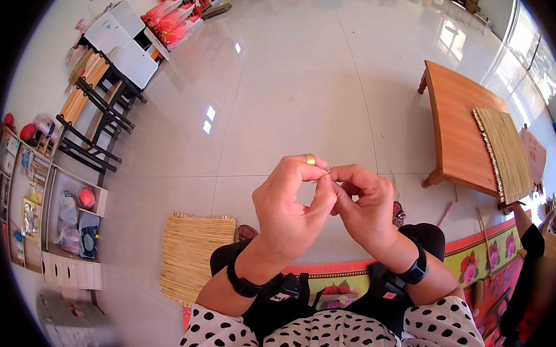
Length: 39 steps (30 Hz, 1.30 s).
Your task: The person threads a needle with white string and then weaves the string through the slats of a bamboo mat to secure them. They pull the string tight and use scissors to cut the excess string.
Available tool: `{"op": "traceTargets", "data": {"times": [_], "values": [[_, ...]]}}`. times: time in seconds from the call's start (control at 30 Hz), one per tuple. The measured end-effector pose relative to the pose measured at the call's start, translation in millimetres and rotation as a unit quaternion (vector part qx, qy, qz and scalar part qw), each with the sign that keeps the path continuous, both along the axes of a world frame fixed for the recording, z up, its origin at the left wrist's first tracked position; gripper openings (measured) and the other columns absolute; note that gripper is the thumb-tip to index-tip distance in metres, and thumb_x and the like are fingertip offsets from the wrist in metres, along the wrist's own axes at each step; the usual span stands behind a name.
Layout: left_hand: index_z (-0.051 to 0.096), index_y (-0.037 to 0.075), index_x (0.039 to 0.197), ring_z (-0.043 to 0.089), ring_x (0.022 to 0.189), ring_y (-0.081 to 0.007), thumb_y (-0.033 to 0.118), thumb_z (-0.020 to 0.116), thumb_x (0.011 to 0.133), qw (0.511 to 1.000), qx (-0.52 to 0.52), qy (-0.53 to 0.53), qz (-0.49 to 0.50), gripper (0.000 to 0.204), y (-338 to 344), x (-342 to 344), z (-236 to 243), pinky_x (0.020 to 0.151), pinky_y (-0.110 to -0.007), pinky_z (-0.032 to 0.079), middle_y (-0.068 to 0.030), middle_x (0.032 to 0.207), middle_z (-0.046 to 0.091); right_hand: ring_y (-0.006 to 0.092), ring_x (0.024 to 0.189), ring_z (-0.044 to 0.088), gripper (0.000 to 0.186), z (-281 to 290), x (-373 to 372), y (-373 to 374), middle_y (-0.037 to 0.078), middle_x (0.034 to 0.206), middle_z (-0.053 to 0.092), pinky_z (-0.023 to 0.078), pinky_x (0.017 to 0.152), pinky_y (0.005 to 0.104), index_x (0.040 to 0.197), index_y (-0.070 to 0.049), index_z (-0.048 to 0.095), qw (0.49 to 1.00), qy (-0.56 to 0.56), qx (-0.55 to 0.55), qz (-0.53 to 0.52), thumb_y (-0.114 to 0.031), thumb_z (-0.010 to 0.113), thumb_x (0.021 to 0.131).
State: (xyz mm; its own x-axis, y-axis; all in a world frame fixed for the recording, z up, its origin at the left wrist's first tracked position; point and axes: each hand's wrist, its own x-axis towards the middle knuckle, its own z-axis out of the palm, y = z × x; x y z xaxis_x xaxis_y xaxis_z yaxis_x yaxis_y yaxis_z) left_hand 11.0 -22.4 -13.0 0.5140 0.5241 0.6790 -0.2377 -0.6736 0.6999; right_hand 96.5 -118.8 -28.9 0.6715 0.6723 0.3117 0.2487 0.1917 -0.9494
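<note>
Gold flashes first: a gold ring sits on a finger of the left hand, and that hand is raised in front of the person's chest with its fingertips pinched together. The right hand meets it there, thumb and forefinger pressed against the left fingertips, so both hands are closed on one tiny spot; whatever they pinch is too small to make out, perhaps a thin strand, I cannot tell. Black wristbands wrap both wrists, and polka-dot sleeves come in from below. Take the low wooden table as the landmark: the hands hang well to its left and nearer the person, above the pale tiled floor. On the table's right part lies a woven straw mat, its edge overhanging a little. Far to the left of the table, on the floor by the person's knee, rests a second straw mat. Below the table, under the person's legs, a bright floral mat spreads red and green. Just past the table's near corner another person's arm in a dark sleeve reaches in. Well away to the table's left stand a dark folding rack and open shelves with bags.
</note>
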Motion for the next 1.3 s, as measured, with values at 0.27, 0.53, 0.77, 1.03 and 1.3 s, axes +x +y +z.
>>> {"op": "traceTargets", "data": {"times": [0.27,0.53,0.77,1.03,1.3], "values": [[0.055,0.001,0.082,0.065,0.068,-0.0195,-0.005,0.067,0.076,1.0,0.002,0.0,0.005,0.015,1.4,0.3,-0.9,0.061,-0.028,0.053,-0.0113,0.083,0.065,0.0077,0.05,0.06,0.007,-3.9,0.4,2.0,0.002,0.07,0.065,0.043,0.045,0.0218,0.089,-0.001,0.065,1.0,-0.024,0.013,-0.005,0.0,0.068,0.083],[0.054,0.001,0.081,0.065,0.068,-0.0194,-0.005,0.067,0.076,1.0,0.026,0.003,0.012,0.015,2.8,-0.8,-0.4,0.061,-0.028,0.053,-0.0108,0.082,0.065,0.0079,0.051,0.06,0.007,-3.2,0.0,1.5,0.002,0.073,0.066,0.044,0.045,0.0218,0.089,-0.001,0.065,0.999,-0.031,0.011,0.0,0.0,0.068,0.083],[0.054,0.002,0.08,0.065,0.068,-0.0201,-0.005,0.068,0.075,1.0,0.023,0.01,0.016,0.016,2.3,-1.6,0.1,0.061,-0.028,0.053,-0.0104,0.082,0.065,0.0081,0.051,0.061,0.008,-2.8,0.1,1.2,0.002,0.075,0.067,0.044,0.046,0.0219,0.09,-0.002,0.066,0.999,-0.048,0.006,-0.003,0.0,0.068,0.083],[0.054,0.002,0.081,0.066,0.068,-0.0201,-0.004,0.068,0.075,1.0,0.024,0.004,0.007,0.016,2.4,-2.5,0.7,0.061,-0.028,0.053,-0.0107,0.083,0.065,0.0087,0.051,0.061,0.008,-2.3,0.2,0.9,0.003,0.077,0.067,0.044,0.045,0.0222,0.09,-0.002,0.066,0.999,-0.049,0.012,-0.003,0.0,0.068,0.083],[0.054,0.002,0.081,0.066,0.068,-0.02,-0.005,0.067,0.076,0.999,0.031,0.003,0.006,0.016,4.3,-2.3,-0.7,0.061,-0.028,0.053,-0.011,0.082,0.065,0.0091,0.051,0.061,0.008,-1.7,-0.2,0.9,0.003,0.077,0.066,0.044,0.045,0.0223,0.09,-0.002,0.066,0.999,-0.048,0.009,-0.001,0.0,0.068,0.083]]}}
